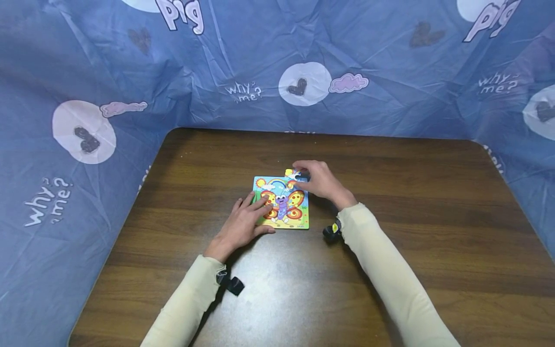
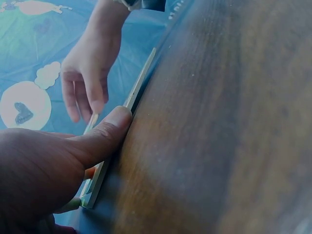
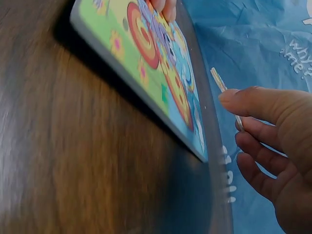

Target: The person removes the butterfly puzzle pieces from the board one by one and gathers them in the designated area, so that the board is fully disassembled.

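Observation:
A butterfly jigsaw puzzle board (image 1: 302,221) lies flat on the table, its bright picture facing up. My left hand (image 1: 244,222) rests on the board's left side, fingers spread over the picture and thumb along the near edge. Above the far right corner, my right hand (image 1: 323,183) pinches a puzzle piece (image 1: 289,172) between thumb and fingers. In the right wrist view this thin piece (image 3: 219,80) is seen edge-on, held apart from the board (image 3: 122,63). The left wrist view shows the left thumb (image 2: 109,129) against the board's edge; its other fingers are mostly hidden there.
The brown wooden table (image 1: 412,207) extends around the board on all sides. A blue printed cloth (image 1: 243,48) hangs behind the far edge and along both sides. Each wrist carries a small black camera (image 1: 332,232) on a strap.

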`<action>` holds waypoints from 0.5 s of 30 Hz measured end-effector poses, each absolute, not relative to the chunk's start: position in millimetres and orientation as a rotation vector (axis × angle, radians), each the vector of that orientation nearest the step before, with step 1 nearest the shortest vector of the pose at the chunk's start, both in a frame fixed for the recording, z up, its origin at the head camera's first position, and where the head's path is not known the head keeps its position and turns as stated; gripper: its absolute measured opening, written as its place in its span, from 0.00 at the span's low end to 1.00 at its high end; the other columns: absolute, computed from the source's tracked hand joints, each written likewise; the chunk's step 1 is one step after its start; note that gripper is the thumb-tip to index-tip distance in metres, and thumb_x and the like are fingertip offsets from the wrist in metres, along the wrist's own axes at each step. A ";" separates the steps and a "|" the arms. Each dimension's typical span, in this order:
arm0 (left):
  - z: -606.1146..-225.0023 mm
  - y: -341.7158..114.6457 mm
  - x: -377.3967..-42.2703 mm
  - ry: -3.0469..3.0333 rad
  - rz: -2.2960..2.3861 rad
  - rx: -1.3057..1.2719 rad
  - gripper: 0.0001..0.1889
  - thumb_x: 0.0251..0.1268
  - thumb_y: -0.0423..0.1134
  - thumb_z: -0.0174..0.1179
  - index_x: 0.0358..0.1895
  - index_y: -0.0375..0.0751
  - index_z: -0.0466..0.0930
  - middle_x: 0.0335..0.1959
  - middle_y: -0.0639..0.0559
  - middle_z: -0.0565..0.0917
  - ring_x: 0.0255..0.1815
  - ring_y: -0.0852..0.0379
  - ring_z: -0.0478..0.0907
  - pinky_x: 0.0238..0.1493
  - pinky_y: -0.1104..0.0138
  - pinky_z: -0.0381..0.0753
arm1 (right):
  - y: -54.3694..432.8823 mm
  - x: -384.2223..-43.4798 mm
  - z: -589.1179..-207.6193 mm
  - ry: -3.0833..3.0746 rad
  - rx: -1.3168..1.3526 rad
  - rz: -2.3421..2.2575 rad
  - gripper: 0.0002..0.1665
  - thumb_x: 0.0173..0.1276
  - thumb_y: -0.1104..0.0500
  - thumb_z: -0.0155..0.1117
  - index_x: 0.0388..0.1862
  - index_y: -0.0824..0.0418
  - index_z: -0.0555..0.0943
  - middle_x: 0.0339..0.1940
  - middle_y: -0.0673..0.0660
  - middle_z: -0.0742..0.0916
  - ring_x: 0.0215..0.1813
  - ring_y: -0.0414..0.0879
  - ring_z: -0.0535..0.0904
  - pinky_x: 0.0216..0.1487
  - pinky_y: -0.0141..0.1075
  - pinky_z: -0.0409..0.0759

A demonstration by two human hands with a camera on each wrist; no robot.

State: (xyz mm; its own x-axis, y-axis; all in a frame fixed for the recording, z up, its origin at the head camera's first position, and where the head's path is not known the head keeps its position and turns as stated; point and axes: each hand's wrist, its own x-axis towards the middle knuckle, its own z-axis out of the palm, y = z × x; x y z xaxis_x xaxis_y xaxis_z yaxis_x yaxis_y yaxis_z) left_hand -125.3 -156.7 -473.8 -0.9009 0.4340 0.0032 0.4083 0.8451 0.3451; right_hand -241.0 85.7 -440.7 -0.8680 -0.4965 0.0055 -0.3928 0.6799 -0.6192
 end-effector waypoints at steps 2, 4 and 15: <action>-473.3 -156.7 -125.0 2.945 0.528 0.672 0.35 0.61 0.60 0.64 0.69 0.48 0.75 0.77 0.44 0.67 0.80 0.32 0.55 0.75 0.34 0.57 | 89.5 -240.3 -440.8 2.725 -0.714 -0.965 0.33 0.63 0.58 0.74 0.66 0.64 0.76 0.62 0.62 0.85 0.63 0.55 0.82 0.65 0.49 0.80; -473.1 -156.8 -124.8 2.946 0.528 0.672 0.35 0.61 0.60 0.64 0.69 0.48 0.75 0.77 0.44 0.67 0.80 0.32 0.55 0.75 0.34 0.57 | 93.4 -239.4 -440.4 2.729 -0.709 -0.976 0.33 0.63 0.59 0.74 0.66 0.64 0.76 0.62 0.63 0.84 0.63 0.56 0.82 0.65 0.49 0.80; -472.7 -157.0 -124.2 2.947 0.529 0.674 0.35 0.61 0.60 0.64 0.69 0.48 0.75 0.77 0.45 0.67 0.80 0.33 0.55 0.76 0.34 0.57 | 117.8 -236.6 -442.5 2.793 -0.704 -0.981 0.33 0.62 0.60 0.74 0.66 0.66 0.76 0.61 0.64 0.85 0.63 0.58 0.81 0.66 0.51 0.78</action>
State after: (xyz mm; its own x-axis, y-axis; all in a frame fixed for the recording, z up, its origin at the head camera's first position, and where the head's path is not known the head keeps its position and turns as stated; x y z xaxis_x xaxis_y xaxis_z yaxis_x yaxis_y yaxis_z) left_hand -124.2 -157.0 -472.7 -0.9011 0.4336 0.0063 0.4087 0.8443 0.3467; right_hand -236.6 117.8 -442.5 -0.8884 -0.4555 0.0579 -0.3917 0.6860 -0.6132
